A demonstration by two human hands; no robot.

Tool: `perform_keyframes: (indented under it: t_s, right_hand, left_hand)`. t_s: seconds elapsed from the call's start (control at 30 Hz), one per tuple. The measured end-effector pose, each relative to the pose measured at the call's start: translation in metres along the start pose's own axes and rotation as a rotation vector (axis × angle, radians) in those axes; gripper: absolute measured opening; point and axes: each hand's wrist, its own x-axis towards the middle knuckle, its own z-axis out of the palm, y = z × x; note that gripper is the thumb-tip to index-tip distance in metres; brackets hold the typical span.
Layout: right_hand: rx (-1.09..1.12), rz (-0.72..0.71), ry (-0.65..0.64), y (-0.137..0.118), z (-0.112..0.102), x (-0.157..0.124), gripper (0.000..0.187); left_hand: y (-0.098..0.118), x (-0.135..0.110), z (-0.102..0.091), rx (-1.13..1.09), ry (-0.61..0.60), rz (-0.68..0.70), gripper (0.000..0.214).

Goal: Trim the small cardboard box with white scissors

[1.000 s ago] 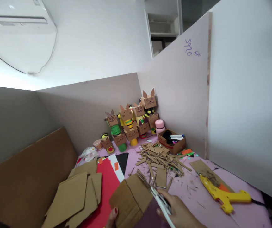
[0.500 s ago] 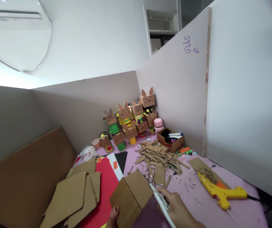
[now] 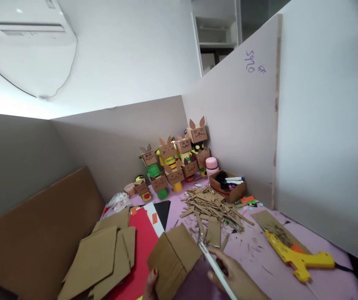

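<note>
My left hand (image 3: 149,285) grips the lower edge of a folded cardboard piece (image 3: 174,254) at the bottom middle of the view; only a thumb and part of the palm show. My right hand (image 3: 237,277) is closed around white-handled scissors (image 3: 213,264), whose blades meet the right edge of that cardboard. Just beyond the blades lies a heap of cardboard strips (image 3: 212,206) on the pink table (image 3: 260,254).
A yellow glue gun (image 3: 296,256) lies at the right. Flat cardboard sheets (image 3: 104,256) and red paper (image 3: 141,246) lie at the left. Cardboard animal figures (image 3: 175,160), a pink bottle (image 3: 212,166) and a small box of markers (image 3: 229,185) stand in the far corner. White partitions enclose the table.
The view shifted slightly. The scissors have moved a little along the cardboard edge; both hands keep their hold.
</note>
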Motion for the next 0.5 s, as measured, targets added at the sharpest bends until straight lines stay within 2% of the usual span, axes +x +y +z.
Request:
perform_keyframes:
  t_s: [0.07, 0.23, 0.43, 0.5]
  right_hand:
    - [-0.039, 0.004, -0.023, -0.004, -0.001, -0.002, 0.053]
    - [-0.132, 0.031, -0.015, -0.009, -0.003, -0.005, 0.056]
    - [-0.180, 0.004, -0.063, -0.015, -0.003, -0.007, 0.060]
    - [-0.204, -0.015, -0.062, -0.018, -0.004, -0.007, 0.061]
  left_hand:
    - [0.001, -0.002, 0.004, -0.005, 0.006, -0.003, 0.046]
    - [0.003, -0.006, 0.008, -0.008, 0.018, 0.011, 0.042]
    - [0.005, -0.007, -0.002, 0.017, 0.034, -0.012, 0.049]
    - [0.004, -0.005, -0.008, 0.041, 0.048, -0.022, 0.040]
